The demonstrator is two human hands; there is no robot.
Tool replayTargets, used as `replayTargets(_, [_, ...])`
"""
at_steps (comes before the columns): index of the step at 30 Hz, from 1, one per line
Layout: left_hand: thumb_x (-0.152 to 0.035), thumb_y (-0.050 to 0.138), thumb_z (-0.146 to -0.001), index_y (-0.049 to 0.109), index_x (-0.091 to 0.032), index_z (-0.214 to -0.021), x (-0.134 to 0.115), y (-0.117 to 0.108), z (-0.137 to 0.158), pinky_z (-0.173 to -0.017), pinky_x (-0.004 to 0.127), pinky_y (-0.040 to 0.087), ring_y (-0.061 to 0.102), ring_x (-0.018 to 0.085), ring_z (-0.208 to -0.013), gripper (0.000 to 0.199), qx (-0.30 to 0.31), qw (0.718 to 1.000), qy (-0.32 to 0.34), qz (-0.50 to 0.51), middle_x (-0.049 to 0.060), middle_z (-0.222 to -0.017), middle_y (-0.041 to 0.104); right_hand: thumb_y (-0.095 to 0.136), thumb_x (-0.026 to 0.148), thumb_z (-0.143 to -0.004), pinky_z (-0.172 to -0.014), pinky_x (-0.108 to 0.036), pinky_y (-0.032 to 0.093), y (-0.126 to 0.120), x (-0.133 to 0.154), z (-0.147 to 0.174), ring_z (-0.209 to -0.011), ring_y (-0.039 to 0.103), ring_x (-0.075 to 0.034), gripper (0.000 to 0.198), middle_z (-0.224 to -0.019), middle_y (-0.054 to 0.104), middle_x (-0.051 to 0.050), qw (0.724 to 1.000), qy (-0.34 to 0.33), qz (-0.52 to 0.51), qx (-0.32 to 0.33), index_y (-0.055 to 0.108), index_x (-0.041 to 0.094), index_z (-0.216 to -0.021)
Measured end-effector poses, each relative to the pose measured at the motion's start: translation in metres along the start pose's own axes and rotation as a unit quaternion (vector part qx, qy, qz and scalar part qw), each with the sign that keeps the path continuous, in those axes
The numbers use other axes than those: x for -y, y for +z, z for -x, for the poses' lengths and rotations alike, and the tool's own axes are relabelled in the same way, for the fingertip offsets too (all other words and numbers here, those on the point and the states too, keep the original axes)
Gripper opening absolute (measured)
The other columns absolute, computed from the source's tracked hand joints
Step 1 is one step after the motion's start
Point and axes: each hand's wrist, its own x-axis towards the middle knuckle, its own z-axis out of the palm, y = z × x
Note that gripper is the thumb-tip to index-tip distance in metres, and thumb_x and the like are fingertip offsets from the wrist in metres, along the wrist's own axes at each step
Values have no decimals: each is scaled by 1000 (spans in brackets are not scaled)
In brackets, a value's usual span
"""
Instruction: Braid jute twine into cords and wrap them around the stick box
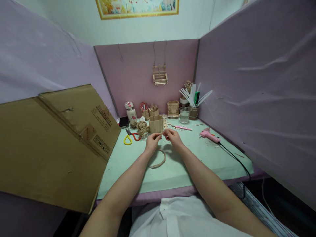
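Note:
My left hand (153,142) and my right hand (173,137) meet close together over the middle of the table, each with its fingertips pinched. Between them runs a length of braided twine (161,159), tan in colour, whose lower part curves in a loop below my hands. Its exact ends are too small to make out. Just beyond my fingers stands a wooden-stick cup (156,123), upright. Left of my left hand lie a loose bundle of twine (143,131) and scissors (127,140) with a yellow handle, beside a red-handled tool (135,136).
A pink glue gun (209,135) with a black cable lies at the right. Along the back stand a white jar (130,112), a clear cup of liquid (184,116) and a holder of glue sticks (194,112). A large cardboard sheet (59,148) leans on the left.

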Motion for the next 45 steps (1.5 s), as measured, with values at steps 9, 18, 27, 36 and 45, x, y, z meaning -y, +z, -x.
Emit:
replayTargets(9, [-29,65,-66,69,-15,-74,-7,2,4,-71,28,45,58,15,-70,16,33,999,31,-24,4,-73,68,67,52,-61,-48,-22,32,-3,-3,-1,-56,43,-10,36,-63,56,0,998,47,32,-4,62,17,-70])
replayTargets(18, [-27,62,-66,68,-14,-69,-7,5,7,-60,26,43,54,13,-61,15,71,996,11,-58,4,-64,65,62,49,-65,-52,-25,34,-8,-11,-6,-54,41,-11,32,-53,47,3,987,-11,77,-142,55,18,-63])
replayTargets(27, [-32,64,-65,68,-14,-71,-13,10,15,-59,25,40,53,13,-62,19,126,991,8,-52,4,-64,64,55,59,-67,-50,-26,32,-22,-23,-15,-52,42,-13,39,-51,47,2,971,25,80,-223,51,20,-62])
replayTargets(36, [-35,63,-67,68,-13,-74,-6,-4,1,-58,25,41,52,12,-59,24,-13,999,-25,-35,4,-67,65,59,37,-74,-65,-28,40,-2,-14,0,-69,50,-15,18,-77,58,-3,957,-133,252,-42,58,19,-76])
replayTargets(45, [-27,63,-67,70,-13,-77,5,-2,-3,-74,31,47,61,17,-72,18,7,999,2,-36,7,-74,69,52,25,-82,-69,-29,42,2,-10,6,-76,51,-16,10,-82,53,-5,934,-216,283,15,59,19,-77])
